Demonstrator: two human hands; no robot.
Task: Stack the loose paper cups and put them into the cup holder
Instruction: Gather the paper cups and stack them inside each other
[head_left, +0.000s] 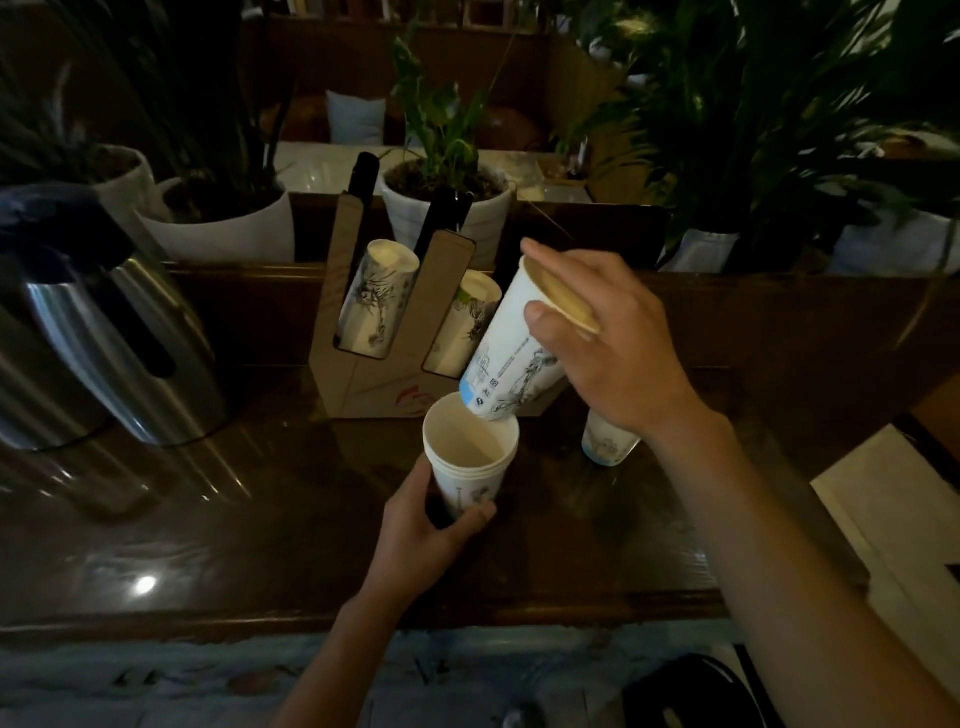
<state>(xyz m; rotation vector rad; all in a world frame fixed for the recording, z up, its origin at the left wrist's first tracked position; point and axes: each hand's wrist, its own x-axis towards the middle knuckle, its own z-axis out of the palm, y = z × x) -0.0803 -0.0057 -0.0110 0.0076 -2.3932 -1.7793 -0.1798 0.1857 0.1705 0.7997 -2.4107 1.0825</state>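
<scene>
My left hand (426, 525) grips the base of a short stack of white paper cups (470, 457), mouth up. My right hand (618, 338) holds another printed paper cup (511, 358) by its rim, tilted, its bottom at the stack's mouth. Under my right wrist, one more cup (605, 441) stands on the dark wooden counter (260, 519). Behind the cups stands the brown cardboard cup holder (374, 374), with a cup stack (379, 296) in its left slot and another cup stack (467, 322) in its right slot.
Two steel thermos jugs (104, 322) stand at the left on the counter. White plant pots (447, 208) with green plants line the ledge behind the holder. The counter's front edge runs below my forearms, with a dark bag (685, 691) lower right.
</scene>
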